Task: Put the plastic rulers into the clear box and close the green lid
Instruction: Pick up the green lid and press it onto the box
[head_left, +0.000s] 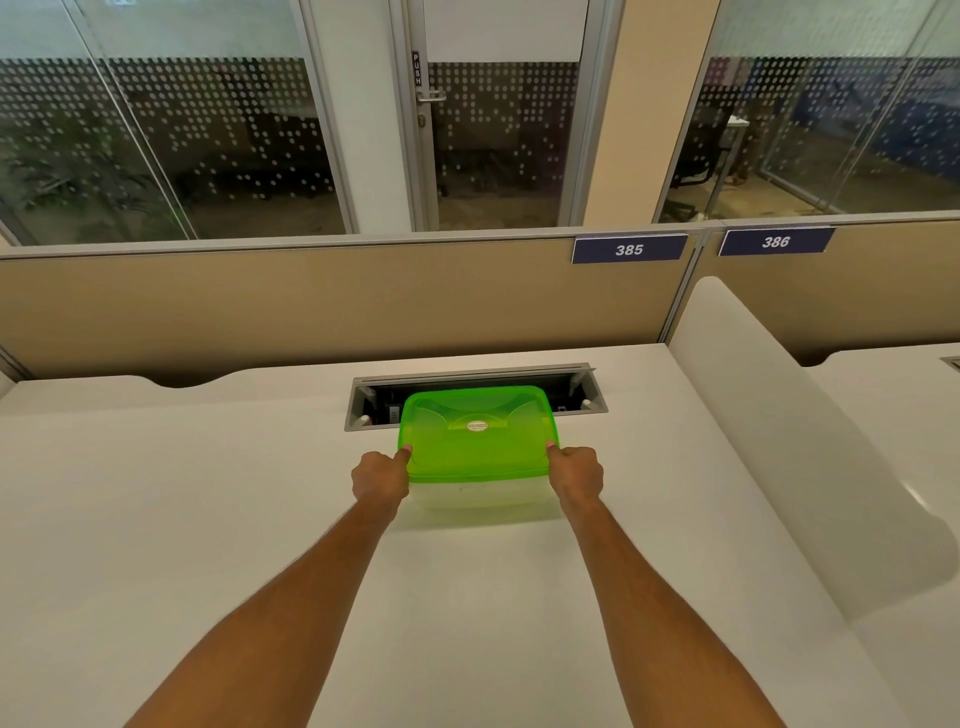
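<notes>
We're looking at the clear box (480, 493) sitting on the white surface (208, 493), just in front of the open cable tray (582, 395), with the green lid (478, 431) lying on top. Our left hand (379, 475) and right hand (574, 473) are curling into fists, thumbs pressing the lid's near corners. Rulers aren't discernible inside.

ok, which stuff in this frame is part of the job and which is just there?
Part of the job:
- translucent green plastic lid, sitting on the box
- clear plastic box under it; rulers not discernible inside
- left hand and right hand, thumbs on the lid's near corners

Just there:
- white desk
- open cable tray behind the box
- desk number signs 385 and 386
</notes>
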